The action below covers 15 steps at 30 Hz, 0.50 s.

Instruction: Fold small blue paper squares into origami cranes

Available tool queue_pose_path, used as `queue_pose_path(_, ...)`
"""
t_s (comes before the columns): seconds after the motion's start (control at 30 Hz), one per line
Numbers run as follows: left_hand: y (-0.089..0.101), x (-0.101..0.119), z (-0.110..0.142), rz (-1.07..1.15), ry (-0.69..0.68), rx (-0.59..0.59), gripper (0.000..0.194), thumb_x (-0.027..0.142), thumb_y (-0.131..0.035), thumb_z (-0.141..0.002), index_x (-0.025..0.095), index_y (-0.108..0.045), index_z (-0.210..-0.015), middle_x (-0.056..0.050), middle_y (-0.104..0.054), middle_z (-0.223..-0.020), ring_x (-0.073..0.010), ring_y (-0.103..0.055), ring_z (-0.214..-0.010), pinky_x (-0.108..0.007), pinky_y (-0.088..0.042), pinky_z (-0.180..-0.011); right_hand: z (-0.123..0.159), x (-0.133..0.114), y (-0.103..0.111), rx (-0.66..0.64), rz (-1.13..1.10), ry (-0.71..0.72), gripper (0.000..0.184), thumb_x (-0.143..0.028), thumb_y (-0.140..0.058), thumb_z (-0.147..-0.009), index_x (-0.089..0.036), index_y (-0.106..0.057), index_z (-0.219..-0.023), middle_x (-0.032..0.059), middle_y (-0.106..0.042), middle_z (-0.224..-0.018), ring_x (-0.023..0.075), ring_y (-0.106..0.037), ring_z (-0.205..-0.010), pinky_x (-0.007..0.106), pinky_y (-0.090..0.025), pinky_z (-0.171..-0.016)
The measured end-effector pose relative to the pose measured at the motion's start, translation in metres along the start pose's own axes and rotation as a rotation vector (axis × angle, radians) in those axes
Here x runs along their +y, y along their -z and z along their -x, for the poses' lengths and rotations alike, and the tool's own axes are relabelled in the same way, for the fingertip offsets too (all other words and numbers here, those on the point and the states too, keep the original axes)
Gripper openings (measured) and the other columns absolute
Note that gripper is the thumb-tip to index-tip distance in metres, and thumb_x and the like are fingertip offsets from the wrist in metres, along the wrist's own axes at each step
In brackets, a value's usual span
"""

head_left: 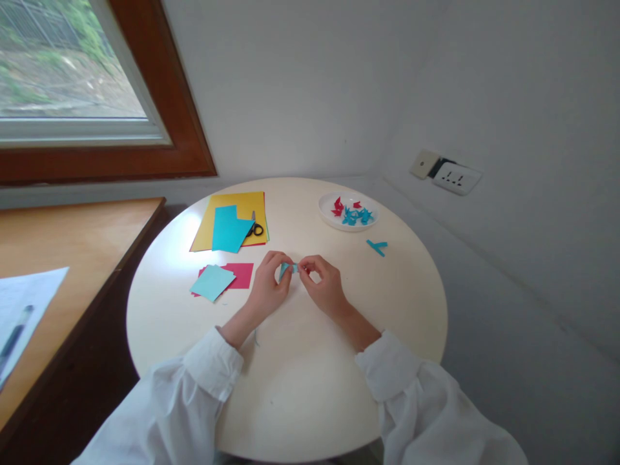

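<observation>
A small folded piece of light blue paper (289,268) is pinched between both of my hands over the middle of the round cream table (290,387). My left hand (269,287) grips its left end with curled fingers. My right hand (323,283) pinches its right end between thumb and fingertips. Both hands rest on the tabletop, white sleeves behind them.
Yellow and blue sheets (232,223) with black-handled scissors (255,227) lie at the back left. Red and light blue squares (217,279) sit left of my hands. A white plate (347,221) of folded red and blue pieces stands at the back right, a blue strip (376,247) nearby. A wooden desk (58,258) is left.
</observation>
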<state>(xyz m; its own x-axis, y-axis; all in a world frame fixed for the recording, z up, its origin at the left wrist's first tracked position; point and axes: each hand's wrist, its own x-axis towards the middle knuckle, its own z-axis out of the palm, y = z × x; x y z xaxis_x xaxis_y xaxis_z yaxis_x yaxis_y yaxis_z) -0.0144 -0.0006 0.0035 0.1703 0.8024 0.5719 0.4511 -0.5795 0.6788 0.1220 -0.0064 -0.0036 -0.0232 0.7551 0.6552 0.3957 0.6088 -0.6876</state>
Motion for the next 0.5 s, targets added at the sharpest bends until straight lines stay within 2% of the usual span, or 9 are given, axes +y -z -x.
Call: queue_pose_path(0.5, -0.0063, -0.0091, 0.0027, 0.099, 0.14, -0.023, 0.007, 0.015, -0.046, -0.077, 0.02, -0.049, -0.08, -0.003, -0.052, -0.084, -0.0155, -0.052, -0.081, -0.03, -0.045, -0.072, 0.0011, 0.0064, -0.0012, 0.035, -0.109, -0.122, 0.002, -0.019, -0.053, -0.076, -0.02, -0.054, -0.075, 0.0001, -0.059, -0.071, 0.0123, -0.057, -0.066, 0.026, -0.049, -0.065)
